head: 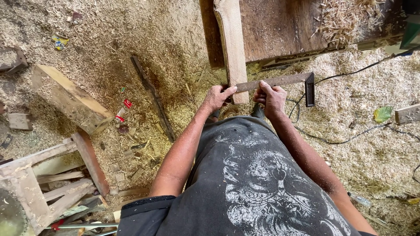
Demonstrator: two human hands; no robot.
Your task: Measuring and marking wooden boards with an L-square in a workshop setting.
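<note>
Metal square (pixel 280 81) laid across plank (pixel 232 48) end, both hands clamped: left hand (pixel 216 98) on plank, right hand (pixel 271 98) on square.

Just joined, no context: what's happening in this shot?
A person stands over a sawdust-covered floor. The left hand grips the near end of a pale wooden plank resting on a workbench. The right hand holds a metal try square with its blade laid across that end.

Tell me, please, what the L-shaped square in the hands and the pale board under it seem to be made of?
The square looks like metal, probably steel: thin, flat, dull brown-grey, perhaps rusty. The left hand and right hand hold it across the board, which looks like raw, unfinished wood: pale, with fine ripple marks on its face.
</note>
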